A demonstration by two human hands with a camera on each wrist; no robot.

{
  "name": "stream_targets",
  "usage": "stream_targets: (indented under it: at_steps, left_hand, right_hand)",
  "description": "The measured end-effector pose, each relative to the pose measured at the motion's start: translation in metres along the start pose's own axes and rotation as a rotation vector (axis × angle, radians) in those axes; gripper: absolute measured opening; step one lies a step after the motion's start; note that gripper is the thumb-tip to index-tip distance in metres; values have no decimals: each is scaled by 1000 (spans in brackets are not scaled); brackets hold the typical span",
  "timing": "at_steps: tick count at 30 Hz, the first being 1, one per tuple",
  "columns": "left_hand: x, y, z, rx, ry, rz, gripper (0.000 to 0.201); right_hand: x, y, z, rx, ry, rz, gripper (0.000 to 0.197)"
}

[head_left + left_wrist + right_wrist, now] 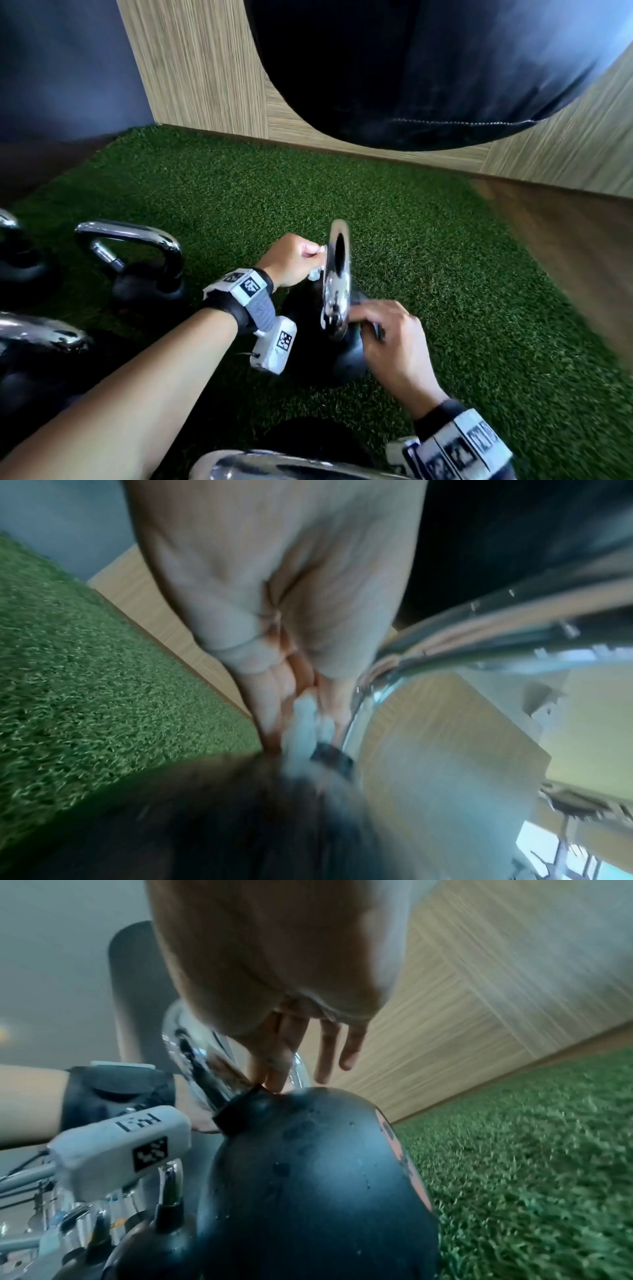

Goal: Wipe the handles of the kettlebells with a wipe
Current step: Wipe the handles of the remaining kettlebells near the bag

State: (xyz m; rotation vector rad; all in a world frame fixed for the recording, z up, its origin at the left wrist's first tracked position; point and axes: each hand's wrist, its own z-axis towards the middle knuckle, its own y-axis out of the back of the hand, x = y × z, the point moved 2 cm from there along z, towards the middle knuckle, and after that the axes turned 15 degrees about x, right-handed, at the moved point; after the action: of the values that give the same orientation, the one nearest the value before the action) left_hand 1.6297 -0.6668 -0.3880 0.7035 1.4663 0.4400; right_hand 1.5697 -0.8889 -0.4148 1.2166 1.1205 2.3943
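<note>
A black kettlebell [342, 353] with a chrome handle [337, 274] stands on the green turf, seen edge-on in the head view. My left hand [294, 262] pinches a small white wipe [314, 274] and holds it against the handle's left side; in the left wrist view the wipe [304, 723] shows between curled fingers beside the chrome handle [445, 637]. My right hand [387, 329] rests on the bell's top at the handle's base, fingers fairly straight; the right wrist view shows its fingertips [274, 1080] touching the black kettlebell [308, 1177].
Several more chrome-handled kettlebells stand to the left [137, 260] and at the near edge [274, 466]. A black punching bag [428, 68] hangs above the turf [239, 192]. A wood-panel wall [205, 68] lies behind, and wooden floor [565, 240] on the right.
</note>
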Motion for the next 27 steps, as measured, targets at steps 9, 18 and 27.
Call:
stream_targets:
  at_steps: [9, 18, 27]
  left_hand:
    - [-1, -6, -7, 10, 27, 58, 44]
    - [-27, 2, -11, -52, 70, -126, 35]
    - [-53, 18, -43, -133, -92, -537, 19]
  right_hand:
    - [-27, -31, 44, 379, -307, 186, 100]
    - [-34, -33, 42, 344, -317, 243, 90]
    - [-35, -34, 40, 323, -288, 293, 89]
